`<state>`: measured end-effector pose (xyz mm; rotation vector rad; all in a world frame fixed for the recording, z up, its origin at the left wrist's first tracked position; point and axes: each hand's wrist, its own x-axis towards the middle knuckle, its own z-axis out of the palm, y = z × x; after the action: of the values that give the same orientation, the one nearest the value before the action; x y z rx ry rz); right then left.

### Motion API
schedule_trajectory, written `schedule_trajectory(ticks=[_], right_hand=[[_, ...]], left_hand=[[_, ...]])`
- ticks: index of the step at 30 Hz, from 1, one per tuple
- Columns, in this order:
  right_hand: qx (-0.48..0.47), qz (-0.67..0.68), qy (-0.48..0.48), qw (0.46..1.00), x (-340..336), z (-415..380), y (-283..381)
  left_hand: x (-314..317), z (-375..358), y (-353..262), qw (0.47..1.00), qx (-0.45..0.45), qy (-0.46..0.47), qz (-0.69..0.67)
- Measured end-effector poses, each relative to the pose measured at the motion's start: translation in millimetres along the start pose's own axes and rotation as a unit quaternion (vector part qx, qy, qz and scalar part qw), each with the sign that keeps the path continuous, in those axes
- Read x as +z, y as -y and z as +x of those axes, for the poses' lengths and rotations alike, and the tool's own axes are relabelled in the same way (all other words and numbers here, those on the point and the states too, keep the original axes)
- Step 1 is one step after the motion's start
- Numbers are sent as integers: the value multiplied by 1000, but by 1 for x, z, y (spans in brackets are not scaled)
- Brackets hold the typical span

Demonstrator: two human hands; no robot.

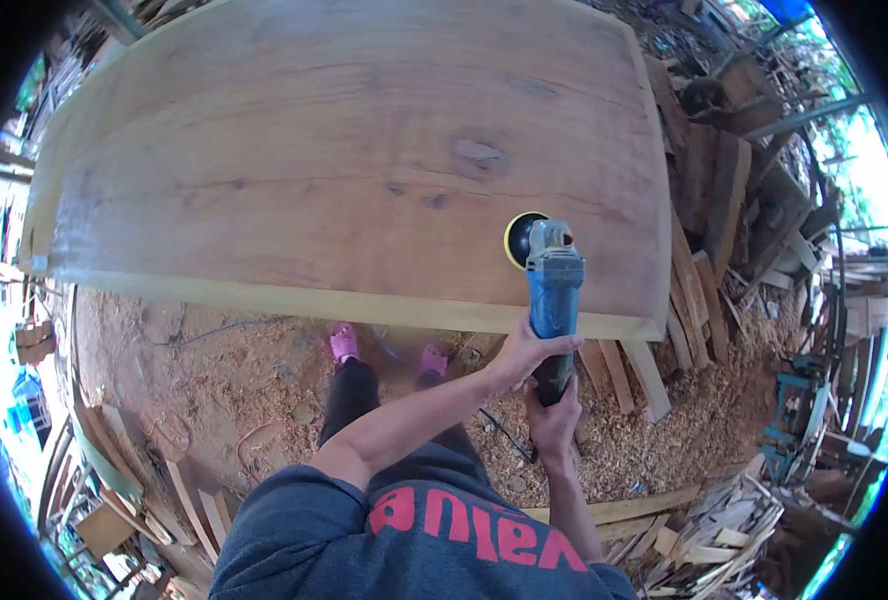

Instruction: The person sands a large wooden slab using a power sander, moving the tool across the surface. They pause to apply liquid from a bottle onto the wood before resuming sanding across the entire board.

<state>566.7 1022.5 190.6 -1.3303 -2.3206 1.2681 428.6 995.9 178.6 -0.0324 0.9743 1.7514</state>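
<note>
A blue power sander [554, 290] rests its round, yellow-edged disc [526, 240] on the wooden slab [344, 130], near the slab's right front part. My left hand [530, 356] is wrapped round the blue body of the tool. Lower down, my right hand [553, 412] grips the dark rear end of the same tool. The broad slab has dark knots and cracks, with a pale band along its edges. A cord [505, 434] hangs near my right hand.
Stacked planks and offcuts [714, 200] lie to the right of the slab. Wood shavings [624, 450] cover the ground. More scrap wood [724, 530] is at the lower right, and boards [192, 500] lean at the lower left. My feet in pink shoes [343, 341] stand by the slab's front edge.
</note>
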Motion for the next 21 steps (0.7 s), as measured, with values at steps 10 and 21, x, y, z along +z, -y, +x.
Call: schedule_trajectory(ticks=[10, 21], right_hand=[[-106, -30, 188, 976, 133, -37, 92], [-199, -13, 188, 962, 264, 3, 180]], left_hand=[[-143, -114, -76, 969, 107, -206, -85], [-263, -95, -183, 960, 168, -216, -58]])
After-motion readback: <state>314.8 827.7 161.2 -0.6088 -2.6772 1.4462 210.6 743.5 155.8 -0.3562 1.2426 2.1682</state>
